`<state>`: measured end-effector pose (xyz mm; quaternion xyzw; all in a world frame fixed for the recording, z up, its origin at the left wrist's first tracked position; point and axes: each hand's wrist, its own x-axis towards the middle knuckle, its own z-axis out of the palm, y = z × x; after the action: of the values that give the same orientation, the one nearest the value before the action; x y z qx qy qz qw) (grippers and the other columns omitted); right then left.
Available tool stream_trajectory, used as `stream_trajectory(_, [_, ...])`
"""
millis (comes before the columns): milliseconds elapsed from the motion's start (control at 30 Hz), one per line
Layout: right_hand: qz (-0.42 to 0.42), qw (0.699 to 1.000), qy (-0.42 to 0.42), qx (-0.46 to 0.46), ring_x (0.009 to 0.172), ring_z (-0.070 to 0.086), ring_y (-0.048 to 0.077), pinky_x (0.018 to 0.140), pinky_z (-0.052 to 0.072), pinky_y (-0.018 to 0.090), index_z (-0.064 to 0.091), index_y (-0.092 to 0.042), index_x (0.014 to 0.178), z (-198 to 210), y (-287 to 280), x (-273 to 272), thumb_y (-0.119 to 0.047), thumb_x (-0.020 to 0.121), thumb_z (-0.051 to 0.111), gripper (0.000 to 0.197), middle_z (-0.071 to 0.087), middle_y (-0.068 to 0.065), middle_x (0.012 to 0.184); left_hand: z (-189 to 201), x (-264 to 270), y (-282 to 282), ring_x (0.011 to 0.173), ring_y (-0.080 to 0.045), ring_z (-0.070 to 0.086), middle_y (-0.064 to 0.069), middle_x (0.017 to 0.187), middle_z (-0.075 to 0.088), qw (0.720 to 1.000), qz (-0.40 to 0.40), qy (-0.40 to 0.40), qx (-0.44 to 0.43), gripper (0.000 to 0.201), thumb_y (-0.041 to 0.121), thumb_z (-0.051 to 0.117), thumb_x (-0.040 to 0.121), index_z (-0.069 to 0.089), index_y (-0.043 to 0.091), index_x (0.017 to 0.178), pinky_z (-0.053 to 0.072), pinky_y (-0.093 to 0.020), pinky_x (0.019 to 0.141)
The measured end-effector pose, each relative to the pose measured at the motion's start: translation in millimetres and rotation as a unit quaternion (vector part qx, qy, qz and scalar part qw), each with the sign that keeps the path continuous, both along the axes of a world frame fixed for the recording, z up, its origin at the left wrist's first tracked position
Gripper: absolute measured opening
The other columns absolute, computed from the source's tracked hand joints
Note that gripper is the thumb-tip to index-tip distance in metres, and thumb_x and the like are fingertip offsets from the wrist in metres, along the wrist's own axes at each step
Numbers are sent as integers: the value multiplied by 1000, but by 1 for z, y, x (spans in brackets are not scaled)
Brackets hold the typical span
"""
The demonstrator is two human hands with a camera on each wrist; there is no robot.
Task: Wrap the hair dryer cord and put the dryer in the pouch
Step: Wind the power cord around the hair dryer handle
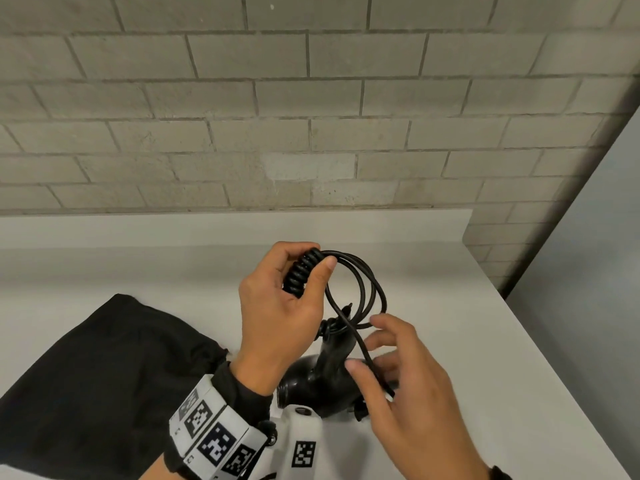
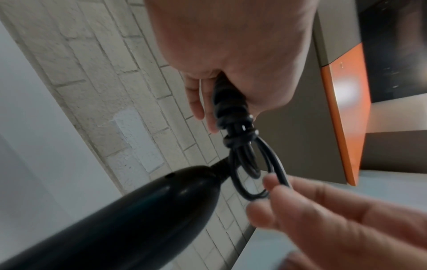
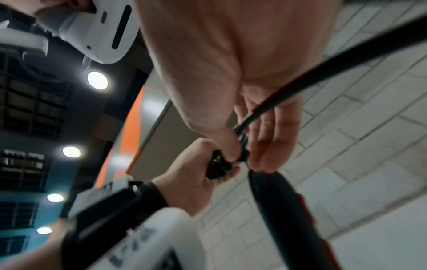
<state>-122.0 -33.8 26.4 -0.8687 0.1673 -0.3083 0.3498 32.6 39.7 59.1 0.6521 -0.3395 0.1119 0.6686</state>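
Note:
The black hair dryer [image 1: 322, 375] stands on the white table [image 1: 450, 306] with its handle pointing up. My left hand [image 1: 313, 259] is raised above it and grips a tightly wound bundle of the black cord [image 1: 298, 271]; a few loose loops [image 1: 367, 282] hang out to the right. My right hand [image 1: 369, 344] pinches the free cord strand between thumb and fingers beside the handle. The left wrist view shows the dryer handle [image 2: 150, 210], the cord loops [image 2: 249, 164] and the right hand's fingers [image 2: 300, 210] on a loop. The black pouch [image 1: 104, 375] lies flat at the left.
A grey brick wall [image 1: 311, 133] rises behind the table. The table's right edge [image 1: 540, 358] runs diagonally, with a grey floor beyond it. White marker-covered camera mounts [image 1: 214, 441] sit on my wrists near the dryer's body.

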Motion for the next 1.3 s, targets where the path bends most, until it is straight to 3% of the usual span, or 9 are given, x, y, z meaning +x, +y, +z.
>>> stream_trajectory(100, [3,999,40,-11,66,56,1,65,43,17,45,-38,123,18,7,7,-30,96,56,30,56,-24,93,3,0,3,78,-2,68,15,83,70,999,13,-41,14,17,17,76,86,68,13,101,52,-13,72])
stream_trajectory(233, [-61,970,41,-231,50,58,14,41,40,26,62,-31,101,56,4,6,-41,94,50,16,59,-14,68,4,-1,6,78,0,67,14,85,69,996,9,-81,39,19,19,73,88,69,11,104,51,-10,70])
stream_trajectory(400, [-55,956,-38,-285,51,51,16,42,42,28,68,-31,100,80,-25,5,-38,96,55,16,56,-7,67,5,-2,9,68,-4,65,10,79,69,992,-14,-114,52,26,30,65,91,68,11,107,50,-11,64])
stream_trajectory(567, [-4,981,-83,-176,59,48,3,55,45,25,68,-32,99,90,-47,14,-39,96,59,12,64,-12,76,7,-3,12,60,-17,63,5,72,66,991,-54,-108,50,20,33,60,94,66,18,106,52,-33,59])
stream_trajectory(800, [72,990,-118,-38,44,38,9,48,34,15,72,-31,89,98,-53,31,-32,90,67,5,62,-14,70,12,-3,15,57,-10,55,4,68,61,976,-101,-174,79,20,29,62,93,68,10,97,47,-27,55])
stream_trajectory(933, [114,985,-126,16,60,55,3,54,42,14,75,-22,88,95,-52,42,-23,89,70,6,70,-12,77,14,-3,14,56,-5,53,7,63,58,975,-108,-180,80,32,37,75,82,70,9,96,49,-25,56])
stream_trajectory(1067, [119,980,-114,115,78,67,7,70,51,21,77,-21,87,84,-52,52,-21,89,71,7,75,-9,83,12,-4,14,60,-2,52,5,64,59,971,-107,-199,74,21,28,70,87,70,7,91,45,-16,59])
stream_trajectory(1167, [111,964,-111,217,79,68,5,76,52,22,79,-18,88,72,-50,57,-19,87,72,7,77,-4,86,10,-5,14,63,4,50,3,66,61,973,-87,-204,60,22,26,67,88,71,4,90,41,-10,63])
stream_trajectory(1300, [130,924,-96,346,93,70,27,86,55,43,78,-14,95,54,-44,54,-21,89,67,15,77,9,96,6,-5,14,65,2,55,5,73,66,979,-69,-192,28,37,41,61,95,71,5,92,43,-10,63])
